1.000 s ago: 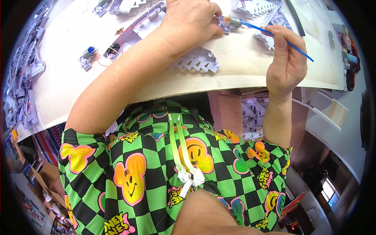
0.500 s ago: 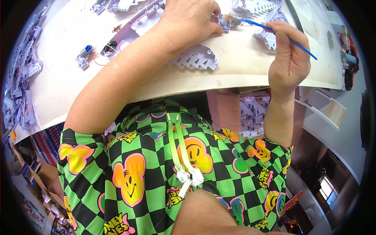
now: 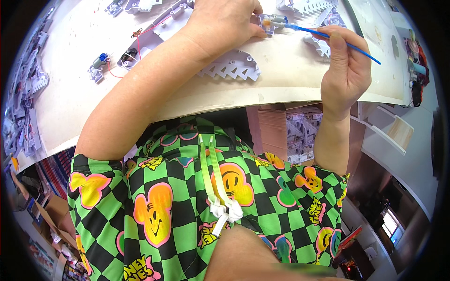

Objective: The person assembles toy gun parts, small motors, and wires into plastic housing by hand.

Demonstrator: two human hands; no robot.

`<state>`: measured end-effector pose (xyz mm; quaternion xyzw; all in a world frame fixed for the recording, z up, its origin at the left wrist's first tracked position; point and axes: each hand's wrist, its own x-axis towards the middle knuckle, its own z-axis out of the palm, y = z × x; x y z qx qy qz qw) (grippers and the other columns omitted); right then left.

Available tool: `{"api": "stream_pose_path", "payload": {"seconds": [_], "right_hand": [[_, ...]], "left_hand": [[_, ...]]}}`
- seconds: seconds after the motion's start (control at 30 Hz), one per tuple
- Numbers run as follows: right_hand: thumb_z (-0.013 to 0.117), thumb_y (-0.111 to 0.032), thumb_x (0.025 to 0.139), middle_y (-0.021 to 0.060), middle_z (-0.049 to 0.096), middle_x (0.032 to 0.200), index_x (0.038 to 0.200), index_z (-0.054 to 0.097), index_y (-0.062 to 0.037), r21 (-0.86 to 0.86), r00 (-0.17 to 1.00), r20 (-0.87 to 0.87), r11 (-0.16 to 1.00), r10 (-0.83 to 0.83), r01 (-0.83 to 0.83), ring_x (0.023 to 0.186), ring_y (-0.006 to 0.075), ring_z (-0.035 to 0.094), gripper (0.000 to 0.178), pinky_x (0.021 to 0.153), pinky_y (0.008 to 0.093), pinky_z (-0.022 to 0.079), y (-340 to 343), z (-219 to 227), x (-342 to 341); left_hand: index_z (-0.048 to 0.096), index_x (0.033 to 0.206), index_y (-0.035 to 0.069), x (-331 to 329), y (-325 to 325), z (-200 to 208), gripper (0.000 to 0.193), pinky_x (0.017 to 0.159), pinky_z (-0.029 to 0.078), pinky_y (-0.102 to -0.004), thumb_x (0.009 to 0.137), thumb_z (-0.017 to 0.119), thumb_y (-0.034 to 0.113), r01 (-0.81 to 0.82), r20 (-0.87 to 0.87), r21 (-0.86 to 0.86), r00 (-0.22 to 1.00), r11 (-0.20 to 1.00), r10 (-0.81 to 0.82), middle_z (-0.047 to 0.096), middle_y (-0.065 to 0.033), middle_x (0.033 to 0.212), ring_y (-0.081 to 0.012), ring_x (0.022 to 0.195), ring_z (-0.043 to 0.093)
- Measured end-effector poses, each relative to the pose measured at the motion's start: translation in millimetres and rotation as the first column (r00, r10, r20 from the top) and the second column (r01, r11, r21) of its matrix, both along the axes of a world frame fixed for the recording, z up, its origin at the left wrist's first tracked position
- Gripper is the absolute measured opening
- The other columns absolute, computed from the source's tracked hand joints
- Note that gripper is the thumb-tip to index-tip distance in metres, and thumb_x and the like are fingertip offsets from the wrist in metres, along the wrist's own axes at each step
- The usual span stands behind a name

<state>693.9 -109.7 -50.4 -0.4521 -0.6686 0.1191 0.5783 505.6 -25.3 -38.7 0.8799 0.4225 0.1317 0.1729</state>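
Note:
My left hand (image 3: 226,21) reaches across to the far side of the table, its thumb and a finger closed on the near-left edge of a small grey plastic motor housing (image 3: 267,32). A silvery motor with a blue end sits at that housing. In my right hand (image 3: 348,70) is a thin blue-handled brush (image 3: 307,29), pinched between thumb and forefinger. Its bristle end lies over the housing, where an orange-brown smear shows. Beside my left forearm lies a grey plastic shell with a toothed edge (image 3: 236,66).
Left of my forearm are another motor housing (image 3: 98,65) with a red wire and a long grey shell (image 3: 157,42). More toothed grey parts (image 3: 323,44) lie far right. Grey parts pile up (image 3: 28,93) along the left edge. Below the table stands a cardboard box (image 3: 273,133).
The brush tip has shifted slightly left over the housing. My left hand keeps its hold, and the parts on the table appear slightly shifted left in view.

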Motion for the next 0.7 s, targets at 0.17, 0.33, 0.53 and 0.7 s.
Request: {"api": "stream_pose_path", "payload": {"seconds": [0.17, 0.33, 0.53, 0.7], "right_hand": [[0.050, -0.004, 0.097, 0.0179, 0.064, 0.098, 0.103, 0.054, 0.0077, -0.020, 0.981, 0.177, 0.996, -0.084, 0.089, 0.089, 0.0224, 0.064, 0.014, 0.084, 0.0341, 0.055, -5, 6, -3], [0.050, -0.005, 0.097, 0.0172, 0.064, 0.097, 0.103, 0.054, 0.0073, -0.010, 0.999, -0.025, 1.000, -0.021, 0.021, 0.089, 0.0220, 0.064, 0.014, 0.085, 0.0330, 0.054, 0, 0, -2], [0.050, -0.005, 0.097, 0.0164, 0.064, 0.096, 0.102, 0.054, 0.0071, -0.010, 0.995, -0.073, 0.997, -0.075, 0.074, 0.088, 0.0219, 0.064, 0.014, 0.084, 0.0338, 0.054, -4, 3, 8], [0.051, -0.006, 0.097, 0.0160, 0.065, 0.095, 0.102, 0.054, 0.0063, 0.047, 0.993, -0.056, 0.993, -0.104, 0.107, 0.087, 0.0208, 0.065, 0.013, 0.081, 0.0320, 0.054, 1, 15, 31]], "left_hand": [[0.073, 0.097, 0.009, -1, 8, -18, 0.032, 0.091, 0.036, -0.0407, 0.075, 0.073, 0.031, -0.023, -0.024, 0.042, 0.999, 0.999, 0.024, 0.066, -0.0126, 0.096, -0.0261, 0.100, 0.056], [0.073, 0.096, 0.008, 3, 6, -3, 0.031, 0.090, 0.036, -0.0404, 0.073, 0.075, 0.030, -0.018, -0.015, -0.025, 1.000, 1.000, 0.018, 0.066, -0.0130, 0.094, -0.0275, 0.099, 0.057], [0.073, 0.096, 0.007, 10, 11, -8, 0.034, 0.087, 0.038, -0.0415, 0.071, 0.075, 0.030, -0.028, -0.022, -0.003, 0.999, 1.000, 0.028, 0.066, -0.0134, 0.095, -0.0293, 0.101, 0.057], [0.073, 0.102, 0.015, 14, 17, -20, 0.040, 0.093, 0.033, -0.0424, 0.069, 0.077, 0.036, -0.059, -0.101, 0.112, 0.992, 0.992, 0.071, 0.066, -0.0031, 0.105, -0.0229, 0.104, 0.058]]}}
